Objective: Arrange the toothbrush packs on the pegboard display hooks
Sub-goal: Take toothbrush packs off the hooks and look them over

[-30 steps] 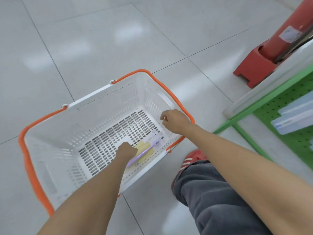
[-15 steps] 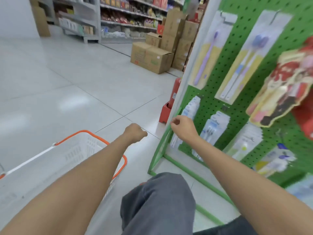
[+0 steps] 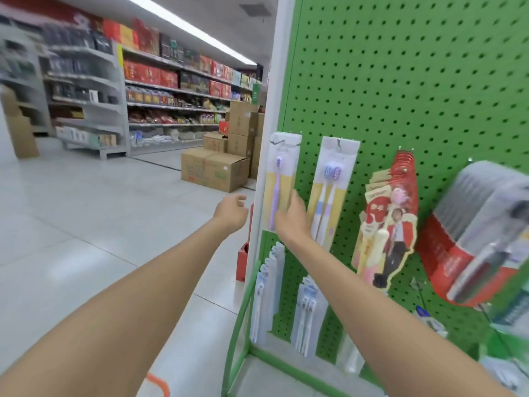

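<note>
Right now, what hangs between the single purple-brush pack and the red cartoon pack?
The two-brush pack, hung on its own hook; the head view shows it.

Two arms in view, bare from hands to frame edge. Left hand, right hand: bare. No sleeve edge within frame.
</note>
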Demonstrator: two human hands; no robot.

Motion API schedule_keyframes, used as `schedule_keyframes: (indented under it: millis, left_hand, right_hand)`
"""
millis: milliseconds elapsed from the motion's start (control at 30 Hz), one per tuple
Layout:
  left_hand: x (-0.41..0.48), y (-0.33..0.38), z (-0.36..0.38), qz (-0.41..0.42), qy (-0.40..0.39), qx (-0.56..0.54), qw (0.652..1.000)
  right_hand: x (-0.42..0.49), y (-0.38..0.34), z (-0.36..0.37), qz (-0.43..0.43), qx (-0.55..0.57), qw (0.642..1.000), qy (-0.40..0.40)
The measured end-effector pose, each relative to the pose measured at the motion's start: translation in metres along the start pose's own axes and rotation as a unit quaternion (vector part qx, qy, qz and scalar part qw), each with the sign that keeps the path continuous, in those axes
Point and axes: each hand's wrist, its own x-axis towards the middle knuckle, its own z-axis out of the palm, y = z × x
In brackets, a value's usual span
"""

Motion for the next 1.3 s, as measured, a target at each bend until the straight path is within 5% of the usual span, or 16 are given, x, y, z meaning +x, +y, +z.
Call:
schedule_keyframes:
  millis: [433,767,1100,1300]
  left_hand:
    - [0.03,0.046,0.014,0.044,-0.043,-0.085,0.994]
    - [0.023,0.049,0.004,0.005,-0.084,-0.172,0.982]
    - [-0.011,-0.006,-0.007,-0.075,-0.146,-0.149,0.975]
    - [-0.051,-0.051,0.0,-0.063,-0.176,-0.122,0.975]
  right_hand:
    - [0.041,-0.021,0.028,0.008,0.142,0.973,0.182]
    - [0.032,-0.03,0.013,-0.075,0.056,0.974,0.207]
    - [-0.011,0.003,0.017,-0.001,0.049,0.999,0.013]
    - [-0.054,0.043,0.019,0.039,0.144,0.986,-0.08]
